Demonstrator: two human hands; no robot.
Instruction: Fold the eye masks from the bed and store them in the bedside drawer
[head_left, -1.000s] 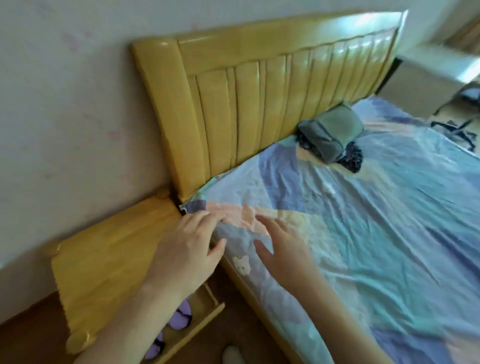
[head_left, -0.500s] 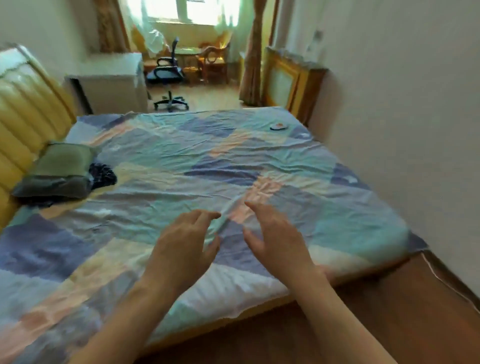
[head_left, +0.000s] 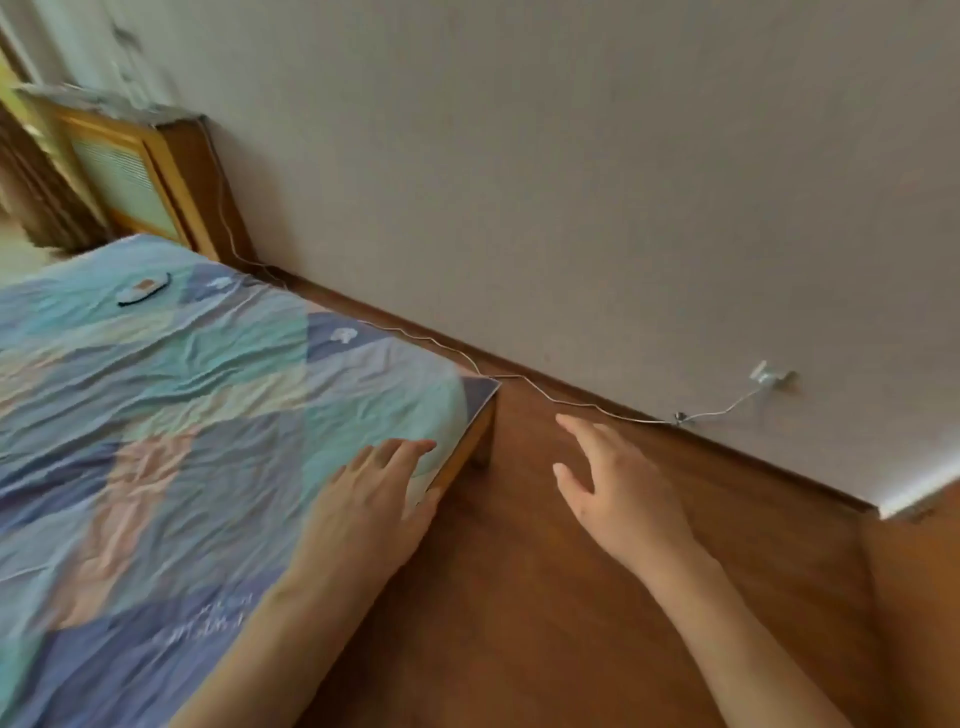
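A small eye mask (head_left: 141, 291), pale with a dark strap, lies flat on the far part of the bed (head_left: 218, 395), which has a blue, teal and pink patchwork sheet. My left hand (head_left: 371, 499) hovers empty over the bed's near corner, fingers spread. My right hand (head_left: 618, 488) is open and empty over the wooden floor, to the right of the bed. Both hands are far from the mask. The bedside drawer is out of view.
A thin white cable (head_left: 571, 402) runs along the skirting board to a wall socket (head_left: 769, 374). A wooden cabinet (head_left: 150, 182) stands against the wall beyond the bed. Brown wooden floor (head_left: 545, 623) fills the space between bed and wall.
My view has swung right, from the headboard and open drawer, across the bed, to the bed's foot corner and the wall. Both hands stay open and empty.
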